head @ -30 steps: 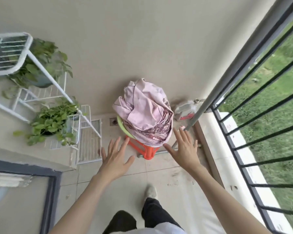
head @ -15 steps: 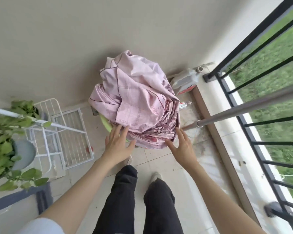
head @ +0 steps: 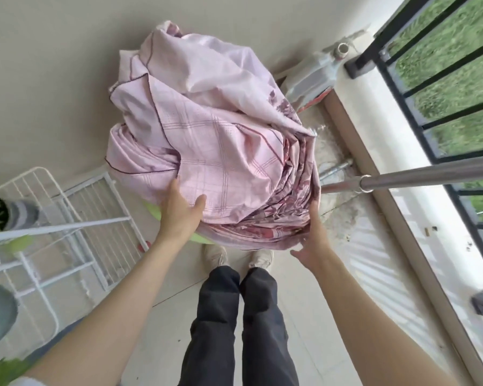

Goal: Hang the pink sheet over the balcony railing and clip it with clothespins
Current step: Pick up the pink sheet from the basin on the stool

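Observation:
A bundled pink sheet (head: 207,135) with a check pattern is heaped on a green basin (head: 154,211) in front of me. My left hand (head: 180,213) presses flat against the bundle's lower left side, fingers spread. My right hand (head: 311,238) cups the bundle's lower right edge from below, its fingertips hidden under the folds. The black balcony railing (head: 430,112) runs along the right side. No clothespins are visible.
A steel pole (head: 418,178) sticks out from the right towards the bundle. A white wire plant rack (head: 76,218) with green plants stands at left. A plastic jug (head: 313,76) sits in the far corner by the wall. My legs and shoes are below the bundle.
I have stepped closer and bent over the bundle. Both hands went from reaching in the air to resting on the sheet's lower sides.

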A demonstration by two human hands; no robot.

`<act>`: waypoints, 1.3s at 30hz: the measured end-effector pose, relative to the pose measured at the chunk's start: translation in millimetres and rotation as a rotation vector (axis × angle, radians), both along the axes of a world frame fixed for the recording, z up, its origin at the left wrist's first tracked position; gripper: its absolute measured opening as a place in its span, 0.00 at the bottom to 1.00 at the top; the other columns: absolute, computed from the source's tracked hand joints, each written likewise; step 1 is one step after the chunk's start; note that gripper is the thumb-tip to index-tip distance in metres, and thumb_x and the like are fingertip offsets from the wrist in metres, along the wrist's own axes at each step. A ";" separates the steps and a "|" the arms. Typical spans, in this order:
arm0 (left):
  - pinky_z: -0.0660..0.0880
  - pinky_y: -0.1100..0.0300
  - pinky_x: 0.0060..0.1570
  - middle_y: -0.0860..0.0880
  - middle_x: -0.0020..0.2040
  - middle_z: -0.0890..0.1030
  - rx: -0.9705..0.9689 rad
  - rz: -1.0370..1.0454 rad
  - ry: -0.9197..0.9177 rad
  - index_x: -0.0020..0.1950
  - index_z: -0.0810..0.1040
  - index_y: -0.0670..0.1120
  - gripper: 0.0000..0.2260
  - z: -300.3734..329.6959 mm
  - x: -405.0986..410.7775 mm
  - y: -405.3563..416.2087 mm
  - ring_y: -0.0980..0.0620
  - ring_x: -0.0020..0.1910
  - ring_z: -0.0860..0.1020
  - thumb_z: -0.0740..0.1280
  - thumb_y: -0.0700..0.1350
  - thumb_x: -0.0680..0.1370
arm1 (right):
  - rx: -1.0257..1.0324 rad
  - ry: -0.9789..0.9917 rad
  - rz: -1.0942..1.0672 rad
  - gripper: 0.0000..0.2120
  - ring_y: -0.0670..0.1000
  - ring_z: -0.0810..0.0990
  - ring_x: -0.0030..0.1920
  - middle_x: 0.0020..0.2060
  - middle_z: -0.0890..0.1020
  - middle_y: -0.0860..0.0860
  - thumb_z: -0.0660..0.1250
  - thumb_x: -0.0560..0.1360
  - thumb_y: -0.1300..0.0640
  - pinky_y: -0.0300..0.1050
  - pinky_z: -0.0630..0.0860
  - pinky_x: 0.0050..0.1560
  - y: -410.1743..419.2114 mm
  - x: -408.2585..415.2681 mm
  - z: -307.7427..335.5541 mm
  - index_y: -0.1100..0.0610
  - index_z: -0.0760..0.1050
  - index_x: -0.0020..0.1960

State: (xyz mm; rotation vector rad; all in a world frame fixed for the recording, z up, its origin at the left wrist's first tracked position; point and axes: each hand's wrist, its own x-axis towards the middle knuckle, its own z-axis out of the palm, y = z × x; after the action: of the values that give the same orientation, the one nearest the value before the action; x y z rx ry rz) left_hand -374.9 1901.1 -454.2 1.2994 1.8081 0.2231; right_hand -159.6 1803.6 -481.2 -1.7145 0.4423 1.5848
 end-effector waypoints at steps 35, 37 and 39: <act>0.67 0.54 0.64 0.50 0.61 0.78 -0.634 0.304 -0.683 0.58 0.78 0.48 0.33 8.4 78.5 29.2 0.53 0.60 0.75 0.69 0.68 0.61 | 0.286 0.084 -0.101 0.17 0.55 0.83 0.53 0.52 0.84 0.58 0.69 0.71 0.51 0.53 0.77 0.57 44.8 -22.7 40.9 0.60 0.79 0.55; 0.71 0.57 0.59 0.52 0.56 0.82 -0.618 0.077 -0.655 0.56 0.80 0.51 0.28 21.3 78.1 23.0 0.55 0.57 0.78 0.68 0.68 0.64 | 0.283 0.034 -0.067 0.15 0.55 0.83 0.52 0.51 0.84 0.57 0.68 0.72 0.52 0.53 0.77 0.56 48.0 -26.8 46.9 0.60 0.79 0.55; 0.74 0.60 0.52 0.53 0.48 0.85 -0.530 -0.031 -0.561 0.54 0.81 0.50 0.25 38.9 77.4 15.0 0.56 0.51 0.81 0.68 0.66 0.66 | 0.280 -0.009 -0.039 0.17 0.55 0.83 0.51 0.50 0.85 0.57 0.69 0.72 0.51 0.52 0.77 0.55 48.5 -32.4 57.3 0.60 0.79 0.56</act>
State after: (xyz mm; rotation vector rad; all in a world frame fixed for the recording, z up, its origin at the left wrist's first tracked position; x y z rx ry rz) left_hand -297.5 1916.0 -415.3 0.7842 1.2490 0.0693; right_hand -191.9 1852.2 -423.9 -1.4912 0.2337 1.5308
